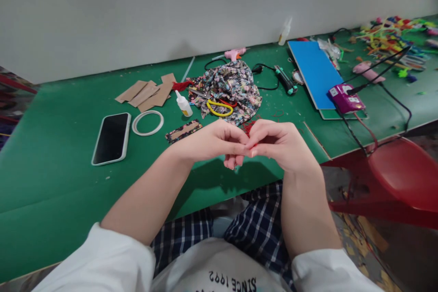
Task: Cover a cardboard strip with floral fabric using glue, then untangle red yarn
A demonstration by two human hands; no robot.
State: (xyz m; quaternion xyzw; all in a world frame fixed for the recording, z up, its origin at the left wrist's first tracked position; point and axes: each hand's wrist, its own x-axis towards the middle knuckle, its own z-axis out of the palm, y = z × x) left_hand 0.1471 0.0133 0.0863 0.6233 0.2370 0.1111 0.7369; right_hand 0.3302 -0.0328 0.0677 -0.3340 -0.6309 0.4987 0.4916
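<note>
My left hand (pixel 224 141) and my right hand (pixel 272 143) meet fingertip to fingertip above the front of the table. Both are closed in a pinch. A small red piece (pixel 253 146) peeks out between the fingertips; its kind is mostly hidden. Just behind the fingers lie tangled red threads (pixel 247 127). Left of them is a cardboard strip edged with floral fabric (pixel 184 131). Farther back, yellow-handled scissors (pixel 219 108) rest on a crumpled floral cloth (pixel 236 83), with a small white glue bottle (pixel 184 104) standing beside it.
On the green table (pixel 61 146) are a phone (pixel 112 138), a roll of white tape (pixel 148 123), cardboard pieces (pixel 147 93), a pink glue gun (pixel 234 54), a cutter (pixel 286 80), a blue board (pixel 313 73) and a purple power box (pixel 346 98) with cables. A red stool (pixel 407 169) stands right.
</note>
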